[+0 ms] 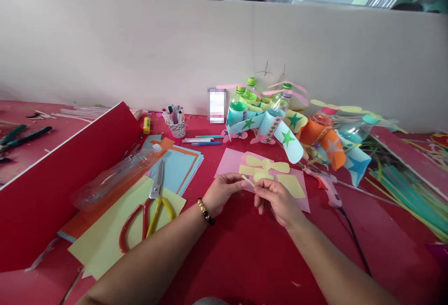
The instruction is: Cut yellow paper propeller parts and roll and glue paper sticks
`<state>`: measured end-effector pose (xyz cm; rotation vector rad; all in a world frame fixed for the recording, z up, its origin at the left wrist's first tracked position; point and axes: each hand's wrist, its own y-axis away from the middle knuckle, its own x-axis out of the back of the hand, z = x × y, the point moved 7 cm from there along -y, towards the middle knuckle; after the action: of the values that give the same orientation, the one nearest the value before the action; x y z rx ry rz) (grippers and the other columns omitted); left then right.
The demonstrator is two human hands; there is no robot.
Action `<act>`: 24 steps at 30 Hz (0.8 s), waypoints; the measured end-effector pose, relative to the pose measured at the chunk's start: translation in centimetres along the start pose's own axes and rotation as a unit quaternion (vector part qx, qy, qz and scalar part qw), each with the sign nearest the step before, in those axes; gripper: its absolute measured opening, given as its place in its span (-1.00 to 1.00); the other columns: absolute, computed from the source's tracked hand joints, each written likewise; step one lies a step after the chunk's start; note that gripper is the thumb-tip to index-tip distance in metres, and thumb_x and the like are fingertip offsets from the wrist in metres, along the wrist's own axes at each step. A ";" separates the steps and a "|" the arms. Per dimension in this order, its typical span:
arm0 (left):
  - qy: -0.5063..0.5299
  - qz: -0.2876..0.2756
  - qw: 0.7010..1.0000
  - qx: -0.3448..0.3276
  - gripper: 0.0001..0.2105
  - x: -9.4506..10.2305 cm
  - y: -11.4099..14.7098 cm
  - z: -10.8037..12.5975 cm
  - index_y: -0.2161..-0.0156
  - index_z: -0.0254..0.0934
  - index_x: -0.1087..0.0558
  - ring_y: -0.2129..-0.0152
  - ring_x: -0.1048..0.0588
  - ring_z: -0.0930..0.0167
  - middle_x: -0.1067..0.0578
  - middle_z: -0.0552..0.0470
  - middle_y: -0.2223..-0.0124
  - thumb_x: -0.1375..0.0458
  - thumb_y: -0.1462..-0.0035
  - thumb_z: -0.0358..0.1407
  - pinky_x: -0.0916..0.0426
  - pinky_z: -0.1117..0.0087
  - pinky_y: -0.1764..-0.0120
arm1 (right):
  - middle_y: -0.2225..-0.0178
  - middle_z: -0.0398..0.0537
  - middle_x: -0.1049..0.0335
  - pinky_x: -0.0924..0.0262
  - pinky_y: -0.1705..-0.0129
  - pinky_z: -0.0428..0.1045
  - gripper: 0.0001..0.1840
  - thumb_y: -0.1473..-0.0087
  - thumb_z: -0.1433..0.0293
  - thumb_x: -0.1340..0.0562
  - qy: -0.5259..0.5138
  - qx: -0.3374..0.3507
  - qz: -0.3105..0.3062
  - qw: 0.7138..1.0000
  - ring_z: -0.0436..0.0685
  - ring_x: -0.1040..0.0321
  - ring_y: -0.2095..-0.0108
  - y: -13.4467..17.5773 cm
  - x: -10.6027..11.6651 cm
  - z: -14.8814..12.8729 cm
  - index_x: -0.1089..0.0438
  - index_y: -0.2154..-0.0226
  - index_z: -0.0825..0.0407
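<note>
**2 hands pinch a yellow paper strip over a red worktop**

At the far left, green-handled pliers lie on the red worktop, behind a red board that stands on edge. Just right of the board, a clear plastic bottle lies on its side across a stack of coloured paper sheets. Scissors with red and yellow handles rest, blades shut, on a pale yellow sheet. Behind them stands a cup of marker pens, with 3 loose pens lying beside it.

The left hand, with a beaded bracelet at the wrist, has its fingertips pressed together on one end of a small yellow paper strip. The right hand pinches the other end between thumb and forefinger, its other fingers curled. The strip is held just above the worktop, between the 2 hands, in front of a pink sheet that carries yellow cut-out shapes.

Behind the pink sheet stands a row of decorated plastic bottles, wrapped in blue, yellow and orange paper with stars. To the right a glue gun lies on the worktop with its black cord trailing towards the camera, and a heap of green and yellow strips lies at the far right.
</note>
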<state>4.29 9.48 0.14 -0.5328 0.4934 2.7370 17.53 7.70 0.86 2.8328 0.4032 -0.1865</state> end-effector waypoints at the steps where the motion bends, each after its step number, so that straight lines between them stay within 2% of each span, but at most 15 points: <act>1: 0.018 -0.018 1.000 0.007 -0.68 -0.5 0.1 -0.2 0.26 -0.33 -0.52 0.43 -0.41 0.46 -0.48 0.00 0.33 -0.34 0.16 -0.21 -0.32 0.41 0.31 | 0.66 -0.17 -0.38 -0.10 0.66 -0.16 -0.83 -0.05 0.32 -0.22 -0.018 -0.001 -0.006 1.000 -0.06 -0.23 0.73 0.1 -0.5 0.2 -0.33 0.46 0.09; 3: 0.046 -0.037 0.998 0.005 -0.73 -1.2 0.3 -0.3 0.33 -0.36 -0.54 0.46 -0.40 0.48 -0.46 0.01 0.40 -0.33 0.13 -0.22 -0.32 0.42 0.32 | 0.63 -0.15 -0.39 -0.12 0.66 -0.15 -0.84 -0.06 0.33 -0.22 -0.053 -0.005 -0.017 0.998 -0.05 -0.24 0.71 0.4 -1.3 0.5 -0.35 0.44 0.09; 6: 0.068 -0.034 0.997 -0.003 -0.78 -1.3 0.3 -0.5 0.40 -0.39 -0.53 0.53 -0.36 0.52 -0.42 0.05 0.50 -0.33 0.11 -0.24 -0.30 0.44 0.35 | 0.62 -0.13 -0.40 -0.11 0.67 -0.16 -0.84 -0.06 0.34 -0.23 -0.097 -0.016 -0.020 0.995 -0.05 -0.23 0.71 0.5 -1.8 0.8 -0.35 0.46 0.09; 15: 0.096 0.002 0.994 -0.050 -0.78 -1.0 0.3 -0.1 0.53 -0.40 -0.46 0.55 -0.33 0.55 -0.41 0.05 0.50 -0.30 0.07 -0.24 -0.24 0.46 0.35 | 0.65 -0.16 -0.36 -0.12 0.63 -0.14 -0.81 -0.05 0.32 -0.24 -0.101 0.005 0.028 0.994 -0.05 -0.25 0.70 0.4 -1.9 0.8 -0.34 0.50 0.08; 19: 0.096 0.013 0.995 -0.036 -0.76 -0.9 0.3 -0.4 0.53 -0.39 -0.45 0.55 -0.32 0.54 -0.39 0.06 0.52 -0.31 0.09 -0.22 -0.24 0.45 0.35 | 0.63 -0.15 -0.37 -0.16 0.60 -0.11 -0.79 -0.05 0.27 -0.24 -0.059 0.025 0.041 0.997 -0.03 -0.27 0.68 0.4 -1.8 0.7 -0.34 0.48 0.08; 24: 0.098 0.025 0.995 -0.011 -0.75 -0.3 0.1 -0.9 0.43 -0.40 -0.49 0.55 -0.36 0.52 -0.42 0.05 0.51 -0.33 0.12 -0.20 -0.27 0.45 0.37 | 0.58 -0.12 -0.42 -0.22 0.54 -0.08 -0.80 -0.06 0.26 -0.22 -0.058 -0.016 0.019 0.998 0.02 -0.35 0.64 0.6 -1.8 0.9 -0.36 0.38 0.08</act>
<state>4.80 9.00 -0.48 -0.8098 0.5300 2.7535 15.87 6.47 0.42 2.7795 0.3236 -0.3327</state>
